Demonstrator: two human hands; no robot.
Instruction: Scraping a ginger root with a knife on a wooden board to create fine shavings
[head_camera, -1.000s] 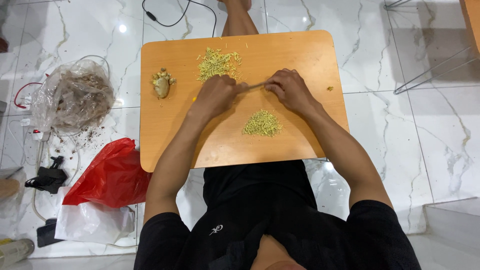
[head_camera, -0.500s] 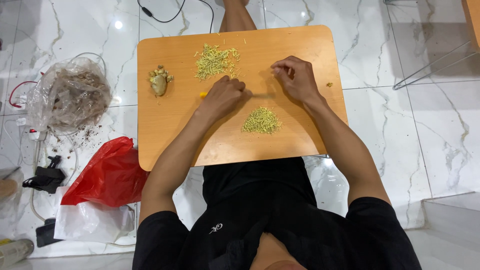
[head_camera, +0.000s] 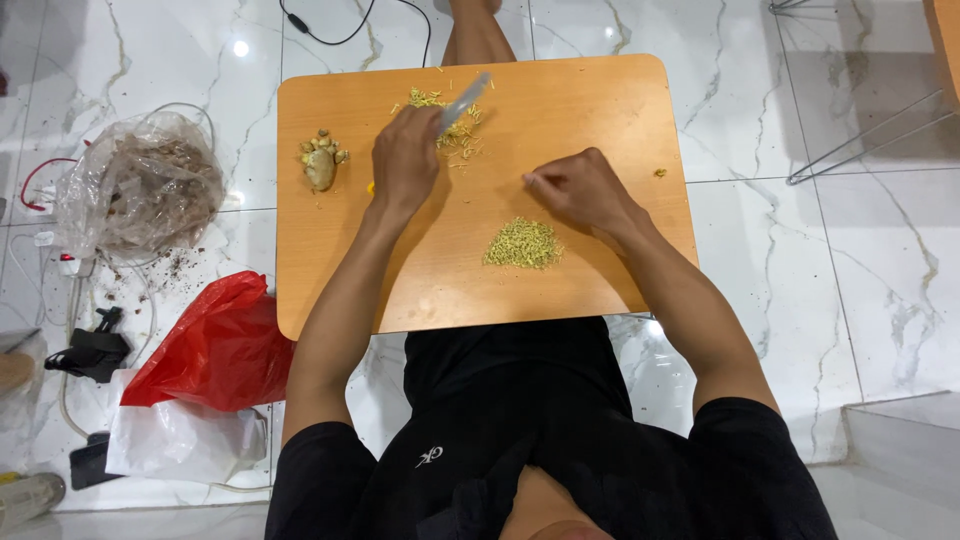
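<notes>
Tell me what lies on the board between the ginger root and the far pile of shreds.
In the head view, the left hand sits between the ginger root and the far pile, holding a knife over the pile; otherwise bare board.

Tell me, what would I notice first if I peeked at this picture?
Probably the big orange-brown board on the white marble floor, with two bare hands over it. The left hand holds a knife over a scattered heap of yellow shreds at the far edge, while the right hand rests near a neater pile of shreds. A bright red bag lies on the floor to the left.
</notes>
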